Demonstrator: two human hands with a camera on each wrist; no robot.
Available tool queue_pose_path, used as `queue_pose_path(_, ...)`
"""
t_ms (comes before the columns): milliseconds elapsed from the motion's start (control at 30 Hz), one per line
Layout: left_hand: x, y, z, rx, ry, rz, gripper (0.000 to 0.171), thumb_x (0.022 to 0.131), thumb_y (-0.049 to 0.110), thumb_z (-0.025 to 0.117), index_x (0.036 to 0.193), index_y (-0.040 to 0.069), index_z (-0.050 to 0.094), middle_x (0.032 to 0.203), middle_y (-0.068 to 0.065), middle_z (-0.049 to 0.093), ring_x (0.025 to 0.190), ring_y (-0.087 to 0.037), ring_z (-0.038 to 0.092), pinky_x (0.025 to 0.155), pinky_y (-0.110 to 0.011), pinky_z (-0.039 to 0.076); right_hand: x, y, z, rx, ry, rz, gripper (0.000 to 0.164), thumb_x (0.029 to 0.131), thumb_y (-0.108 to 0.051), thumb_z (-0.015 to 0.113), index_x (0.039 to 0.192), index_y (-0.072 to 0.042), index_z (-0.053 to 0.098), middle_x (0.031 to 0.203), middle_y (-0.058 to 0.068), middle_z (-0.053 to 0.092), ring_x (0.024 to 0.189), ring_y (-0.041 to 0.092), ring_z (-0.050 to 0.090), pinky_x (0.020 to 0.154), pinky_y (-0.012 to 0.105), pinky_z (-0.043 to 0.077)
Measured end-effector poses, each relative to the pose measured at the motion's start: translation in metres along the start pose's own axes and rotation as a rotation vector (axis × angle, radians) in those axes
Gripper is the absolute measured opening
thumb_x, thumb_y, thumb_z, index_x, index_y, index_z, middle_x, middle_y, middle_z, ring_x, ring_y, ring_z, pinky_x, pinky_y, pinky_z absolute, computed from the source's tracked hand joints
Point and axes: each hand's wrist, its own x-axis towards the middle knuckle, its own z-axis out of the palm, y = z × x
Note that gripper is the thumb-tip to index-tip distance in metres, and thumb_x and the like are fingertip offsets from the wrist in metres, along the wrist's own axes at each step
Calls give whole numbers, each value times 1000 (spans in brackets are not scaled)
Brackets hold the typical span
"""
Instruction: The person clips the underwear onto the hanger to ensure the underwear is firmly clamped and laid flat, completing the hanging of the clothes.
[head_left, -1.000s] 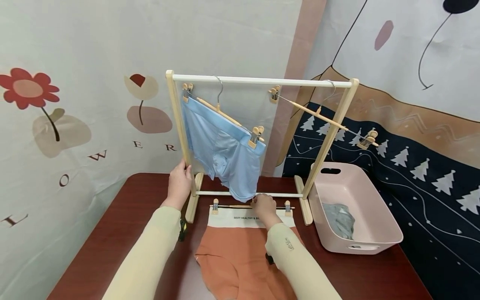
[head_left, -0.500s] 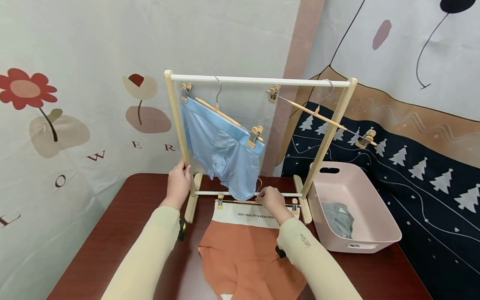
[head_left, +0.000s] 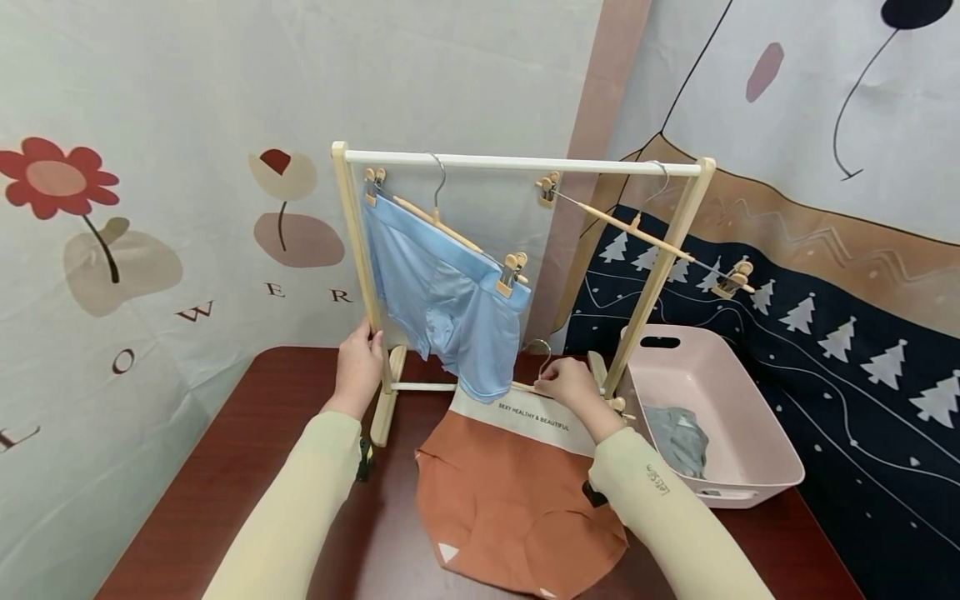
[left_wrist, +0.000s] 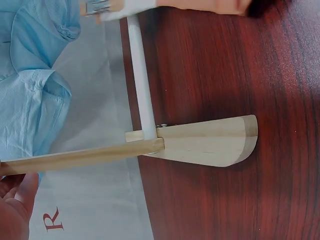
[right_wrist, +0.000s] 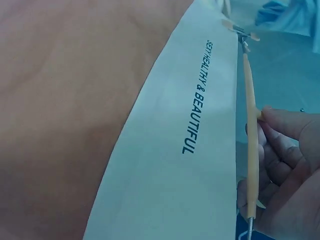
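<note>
Table (head_left: 225,467) supports rack (head_left: 525,162), whose post (head_left: 351,208) left hand (head_left: 356,371) grips, apparently for steadiness, while right hand (head_left: 573,387) pinches hanger (right_wrist: 251,150) of orange underpants (head_left: 510,492) centrally, likely for balance.

Right fingers (head_left: 553,379) pinch lower hanger (head_left: 523,387)

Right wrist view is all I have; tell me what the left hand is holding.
Observer: The left hand grips the rack's left upright.
Operator: Now report how high the hanger is.
Observer: Its hook is well below the rack's top bar.
Operator: Last, tell me what stands on the table's right side.
Observer: A pink bin with a grey cloth inside.
</note>
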Motion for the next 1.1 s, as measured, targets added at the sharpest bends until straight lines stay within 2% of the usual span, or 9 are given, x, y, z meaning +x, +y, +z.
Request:
queue_pose_path(233,0,0,0,-4,-1,0,30,101,17,43,125,0,50,110,-26,58,105,-40,60,80,-48,53,0,-3,-29,-72,19,-56,15,83,-25,72,81,-10,73,85,6,69,75,19,57,64,30,46)
queue_pose_path(433,0,-2,1,-6,6,13,27,100,15,45,121,-1,52,107,-26,59,104,-40,61,79,-48,53,1,-16,-61,-38,57,-91,16,85,-24,70,85,-8,72,85,8,69,73,19,60,65,32,49)
queue_pose_path(800,0,2,0,-8,-3,-3,28,101,17,44,121,-1,51,108,-27,59,105,-39,61,80,-48,53,-1,-55,-118,-66,148,-112,17,87,-28,69,86,-11,73,85,7,70,78,20,61,68,33,48)
queue_pose_path(1100,0,-1,0,-2,-15,-4,37,101,17,43,135,0,45,112,-27,57,105,-39,60,80,-47,53,-1,-93,-159,-105,265,-150,21,88,-30,67,89,-9,73,89,9,70,81,23,61,72,38,47)
